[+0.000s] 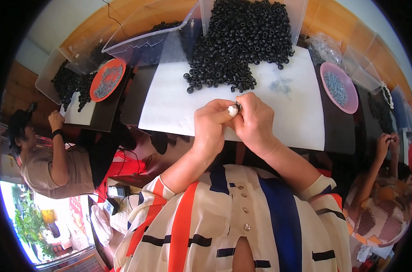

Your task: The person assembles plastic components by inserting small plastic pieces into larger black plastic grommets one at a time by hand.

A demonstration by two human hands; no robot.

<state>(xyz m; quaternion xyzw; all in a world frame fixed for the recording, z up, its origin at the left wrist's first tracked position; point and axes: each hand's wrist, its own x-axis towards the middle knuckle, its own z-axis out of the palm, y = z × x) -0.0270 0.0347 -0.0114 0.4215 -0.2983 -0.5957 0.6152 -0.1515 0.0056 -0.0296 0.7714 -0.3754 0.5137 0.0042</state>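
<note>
Pinching black ring, hands together

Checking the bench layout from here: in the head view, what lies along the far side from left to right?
Orange dish → clear plastic tub → heap of black rings → small pile of metal clips → pink dish.

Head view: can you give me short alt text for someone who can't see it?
Two bare hands, left hand and right hand, pinch one small black ring together above a white mat. Behind lie a heap of black rings and a pink dish of small metal parts.
</note>
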